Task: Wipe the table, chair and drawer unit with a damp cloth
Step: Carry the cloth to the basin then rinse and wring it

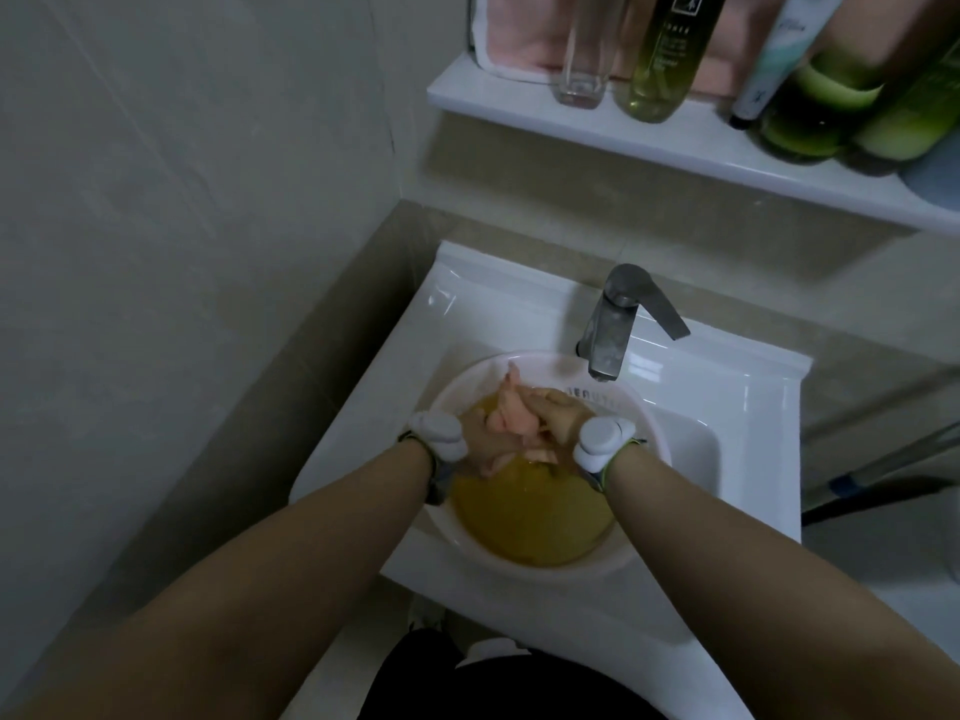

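A wet pink cloth is bunched between both of my hands over a white basin that holds yellowish water. My left hand grips the cloth from the left and my right hand closes on it from the right, fingers overlapping. Both wrists carry white sensor units on straps. The basin sits in a white sink, just below a grey tap. No water stream is visible from the tap. Table, chair and drawer unit are out of view.
A white shelf above the sink carries several bottles, a tube and a folded pink towel. A tiled wall stands close on the left. A mop handle leans at the right of the sink.
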